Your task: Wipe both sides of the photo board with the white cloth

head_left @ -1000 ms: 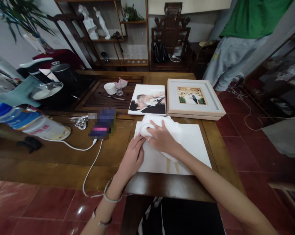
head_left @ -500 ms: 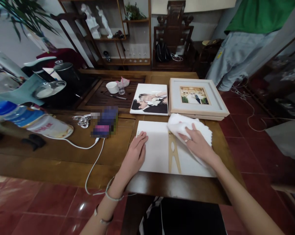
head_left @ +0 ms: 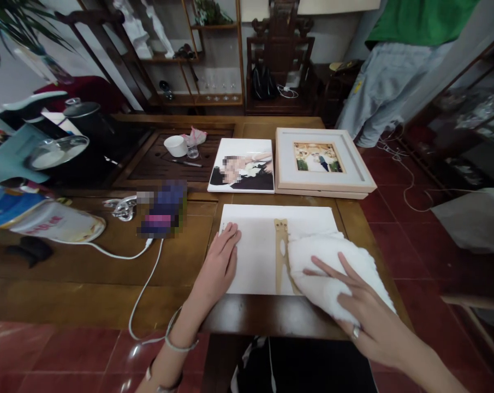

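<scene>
A white rectangular panel [head_left: 250, 251] lies flat near the table's front edge. Along its middle runs a tan easel-style stand [head_left: 280, 248] with a pointed-oval cutout and forked legs; the cloth covers part of it. My left hand [head_left: 222, 256] rests on the panel's left edge, fingers stretched out and holding nothing. Under my right hand [head_left: 361, 305] is a white fluffy cloth [head_left: 324, 262], bunched over the panel's right front part and past its edge. The right fingers press into the cloth, with some of them spread.
Behind the panel lie a glossy photo plaque [head_left: 240, 166] and a pale wooden picture frame [head_left: 283, 164]. To the left are a phone [head_left: 162, 210] with a white cable, a large bottle [head_left: 54, 215], a white cup [head_left: 176, 146] and a lidded pan [head_left: 60, 153]. A person [head_left: 394, 82] stands at the back right.
My right hand has drawn the cloth toward me and to the right, uncovering the stand's top and the panel's far right corner. My left hand stays on the panel. The view has shifted slightly.
</scene>
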Demonstrator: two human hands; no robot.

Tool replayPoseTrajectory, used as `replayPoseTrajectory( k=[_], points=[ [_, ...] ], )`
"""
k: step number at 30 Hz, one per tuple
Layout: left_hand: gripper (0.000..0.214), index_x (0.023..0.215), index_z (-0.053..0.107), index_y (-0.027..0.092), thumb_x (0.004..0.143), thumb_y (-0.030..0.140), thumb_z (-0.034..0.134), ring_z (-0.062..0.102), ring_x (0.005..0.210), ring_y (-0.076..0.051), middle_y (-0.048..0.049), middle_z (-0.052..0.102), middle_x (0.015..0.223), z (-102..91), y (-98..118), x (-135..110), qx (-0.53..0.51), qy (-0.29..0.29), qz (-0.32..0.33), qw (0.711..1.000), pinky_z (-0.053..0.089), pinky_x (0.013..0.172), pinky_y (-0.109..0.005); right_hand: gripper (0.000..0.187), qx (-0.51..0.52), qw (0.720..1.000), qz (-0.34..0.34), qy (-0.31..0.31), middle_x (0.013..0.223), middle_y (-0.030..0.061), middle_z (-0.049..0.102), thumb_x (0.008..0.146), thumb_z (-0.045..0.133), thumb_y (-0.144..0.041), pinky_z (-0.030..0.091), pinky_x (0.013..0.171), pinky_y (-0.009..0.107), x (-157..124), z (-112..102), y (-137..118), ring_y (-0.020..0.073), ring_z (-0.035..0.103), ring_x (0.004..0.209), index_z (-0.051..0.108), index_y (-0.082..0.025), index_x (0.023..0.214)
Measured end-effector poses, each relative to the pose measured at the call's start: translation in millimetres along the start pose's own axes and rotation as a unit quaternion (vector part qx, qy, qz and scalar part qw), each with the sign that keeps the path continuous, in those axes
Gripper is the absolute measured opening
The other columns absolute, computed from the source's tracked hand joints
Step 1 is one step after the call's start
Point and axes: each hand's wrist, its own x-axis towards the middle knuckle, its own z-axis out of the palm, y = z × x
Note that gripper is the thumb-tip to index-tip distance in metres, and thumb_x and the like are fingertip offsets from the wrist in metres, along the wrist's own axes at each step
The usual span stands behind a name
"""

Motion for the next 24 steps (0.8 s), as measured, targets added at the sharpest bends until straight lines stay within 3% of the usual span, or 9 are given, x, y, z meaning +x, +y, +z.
replayPoseTrajectory(
  k=[6, 9, 12, 15, 19, 24],
  points=[
    [0.043, 0.134, 0.044, 0.017, 0.092, 0.011, 0.039, 0.036, 0.137, -0.025, -0.0143, 0.046, 0.142, -1.1, 1, 1, -0.007, 0.008, 0.004, 1.000, 0.032, 0.111, -0.055, 0.014, -0.039, 0.998, 0.020, 0.036, 0.139, 0.0146, 0.049, 0.083, 0.045, -0.016, 0.013, 0.114, 0.065, 61, -15, 54, 0.0326, 0.036, 0.135, 0.055, -0.020, 0.074],
    [0.042, 0.133, 0.045, 0.016, 0.092, 0.011, 0.038, 0.036, 0.137, -0.025, -0.0150, 0.046, 0.141, -0.8, 1, 1, -0.012, 0.009, 0.002, 1.000, 0.032, 0.111, -0.055, 0.015, -0.046, 0.997, 0.033, 0.051, 0.137, 0.0149, 0.052, 0.083, 0.044, -0.015, 0.014, 0.114, 0.064, 76, -16, 65, 0.0324, 0.040, 0.133, 0.055, -0.020, 0.075],
    [0.041, 0.132, 0.046, 0.015, 0.093, 0.011, 0.038, 0.036, 0.138, -0.025, -0.0153, 0.046, 0.141, 0.1, 0, 1, -0.014, 0.010, -0.002, 1.000, 0.032, 0.112, -0.054, 0.014, -0.039, 0.997, 0.029, 0.055, 0.141, 0.0143, 0.047, 0.080, 0.045, -0.013, 0.009, 0.114, 0.065, 64, -10, 51, 0.0321, 0.033, 0.137, 0.051, -0.021, 0.070],
    [0.040, 0.132, 0.046, 0.015, 0.093, 0.011, 0.038, 0.035, 0.138, -0.025, -0.0150, 0.046, 0.142, 0.6, 0, 1, -0.014, 0.007, -0.007, 1.000, 0.031, 0.112, -0.054, 0.015, -0.028, 0.999, 0.017, 0.030, 0.142, 0.0111, 0.046, 0.077, 0.046, -0.012, 0.004, 0.113, 0.067, 31, -2, 22, 0.0311, 0.025, 0.141, 0.046, -0.022, 0.066],
    [0.040, 0.132, 0.046, 0.017, 0.093, 0.012, 0.039, 0.035, 0.138, -0.024, -0.0140, 0.045, 0.143, -0.2, 1, 0, -0.014, 0.000, -0.011, 1.000, 0.030, 0.113, -0.054, 0.013, -0.013, 1.000, -0.007, -0.007, 0.143, 0.0105, 0.046, 0.073, 0.049, -0.012, 0.003, 0.114, 0.066, -9, 5, -8, 0.0330, 0.025, 0.140, 0.047, -0.021, 0.065],
    [0.042, 0.133, 0.045, 0.019, 0.092, 0.012, 0.040, 0.035, 0.138, -0.025, -0.0133, 0.044, 0.143, -1.3, 1, 0, -0.018, 0.002, -0.004, 1.000, 0.030, 0.113, -0.054, 0.009, 0.027, 0.999, -0.030, 0.018, 0.138, 0.0119, 0.052, 0.076, 0.051, -0.017, 0.005, 0.116, 0.060, -10, 2, 5, 0.0307, 0.032, 0.137, 0.053, -0.021, 0.068]
  ],
)
